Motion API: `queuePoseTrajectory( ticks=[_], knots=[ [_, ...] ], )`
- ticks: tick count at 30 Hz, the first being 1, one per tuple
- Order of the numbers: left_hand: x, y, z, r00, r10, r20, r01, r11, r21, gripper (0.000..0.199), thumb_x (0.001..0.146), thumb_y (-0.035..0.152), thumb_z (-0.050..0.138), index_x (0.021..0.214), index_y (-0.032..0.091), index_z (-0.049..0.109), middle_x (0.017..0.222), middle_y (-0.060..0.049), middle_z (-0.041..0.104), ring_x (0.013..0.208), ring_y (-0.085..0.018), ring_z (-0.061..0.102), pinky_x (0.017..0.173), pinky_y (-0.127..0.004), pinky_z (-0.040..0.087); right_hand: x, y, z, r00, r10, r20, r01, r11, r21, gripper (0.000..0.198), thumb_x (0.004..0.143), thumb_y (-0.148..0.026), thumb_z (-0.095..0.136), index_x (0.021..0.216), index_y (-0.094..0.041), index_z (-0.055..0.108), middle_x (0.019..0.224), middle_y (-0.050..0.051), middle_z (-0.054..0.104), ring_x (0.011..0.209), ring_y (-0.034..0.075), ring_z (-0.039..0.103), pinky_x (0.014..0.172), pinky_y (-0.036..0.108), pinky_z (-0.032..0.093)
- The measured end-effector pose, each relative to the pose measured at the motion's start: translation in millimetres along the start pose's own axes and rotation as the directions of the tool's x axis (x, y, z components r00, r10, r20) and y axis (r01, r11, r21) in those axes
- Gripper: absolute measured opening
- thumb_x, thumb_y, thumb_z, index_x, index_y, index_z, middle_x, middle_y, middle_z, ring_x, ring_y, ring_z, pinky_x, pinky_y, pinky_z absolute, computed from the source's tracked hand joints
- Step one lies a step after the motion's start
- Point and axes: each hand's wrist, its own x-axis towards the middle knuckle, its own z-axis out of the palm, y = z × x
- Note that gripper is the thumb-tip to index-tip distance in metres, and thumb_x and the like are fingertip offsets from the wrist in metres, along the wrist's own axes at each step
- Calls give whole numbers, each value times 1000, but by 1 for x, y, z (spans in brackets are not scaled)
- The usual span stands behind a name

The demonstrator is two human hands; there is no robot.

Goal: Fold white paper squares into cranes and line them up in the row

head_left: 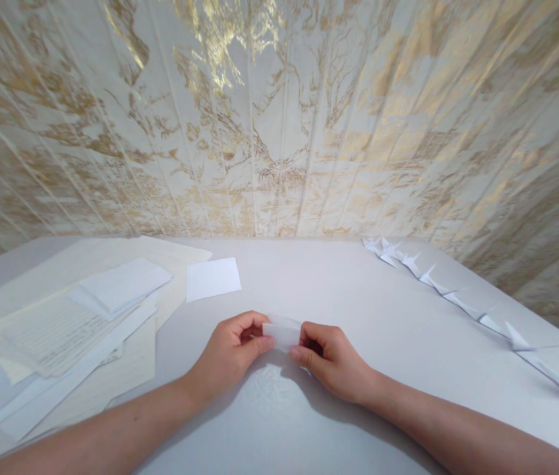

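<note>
Between my two hands a small folded piece of white paper (282, 335) is held just above the table. My left hand (240, 343) pinches its left end between thumb and fingers. At the opposite end, the thumb and curled fingers of my right hand (327, 356) grip the paper. The folds show as overlapping layers, with a paler strip across the front. A flat white paper sheet (213, 279) lies beyond my left hand, apart from it.
On the left, loose papers (76, 316) overlap in a pile, some with printed lines. A row of folded paper cranes (428, 277) runs along the right edge of the white table (304, 277). A white and gold patterned curtain (260, 132) hangs behind.
</note>
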Motion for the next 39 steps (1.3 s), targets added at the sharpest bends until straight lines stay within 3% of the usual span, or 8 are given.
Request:
queuePoseTrajectory(
  ticks=[5,9,15,19,23,32,36,39],
  knots=[
    [1,0,-1,994,60,-90,-52,995,89,6,67,18,60,62,16,58,57,3,53,57,-11,46,55,-22,36,3,5,0,999,50,-16,-42,941,335,36,77,-52,50,75,-16,49,59,-2,51,53,9,44,51,22,35],
    [0,1,-3,996,84,2,-84,996,11,9,65,21,64,64,15,58,63,1,57,62,-13,50,58,-22,37,4,4,0,995,95,24,-96,887,452,42,71,-56,56,70,-15,50,56,-1,55,52,9,48,53,22,37],
    [0,-5,-6,973,170,154,-157,983,-90,31,73,43,58,70,13,57,69,-4,58,64,-14,51,59,-24,38,5,2,3,986,148,73,-163,800,578,41,66,-53,64,69,-15,49,55,-1,58,49,9,52,51,22,40],
    [-1,-10,-4,975,130,179,-120,990,-69,20,68,27,64,78,15,52,78,-4,61,73,-17,55,65,-26,42,7,1,6,989,137,58,-145,807,572,37,62,-46,70,69,-15,50,55,-3,55,49,9,51,50,21,40],
    [-1,-10,-2,968,110,226,-111,994,-6,30,65,18,65,90,17,47,88,-4,63,80,-19,58,73,-29,43,5,0,10,990,136,30,-133,858,495,27,64,-33,69,69,-15,51,55,-4,52,51,9,49,49,21,39],
    [-7,2,7,964,152,219,-194,964,182,53,59,27,73,101,19,42,90,-3,61,79,-19,57,74,-30,44,1,-5,21,996,68,-55,-32,869,493,16,68,-22,60,77,-17,48,66,-3,53,57,10,49,52,23,41],
    [-11,5,10,960,196,198,-239,944,228,41,68,25,65,101,19,41,90,-3,60,82,-18,57,73,-28,43,-1,-8,23,994,17,-107,27,915,403,16,67,-20,61,75,-17,47,67,-3,51,58,9,47,54,22,40],
    [-11,5,9,971,194,139,-216,963,161,29,74,20,56,100,18,42,86,-2,60,78,-16,57,69,-25,43,-1,-6,21,991,3,-132,41,941,335,12,69,-20,58,75,-18,47,67,-3,50,59,9,47,55,22,40]
  ],
)
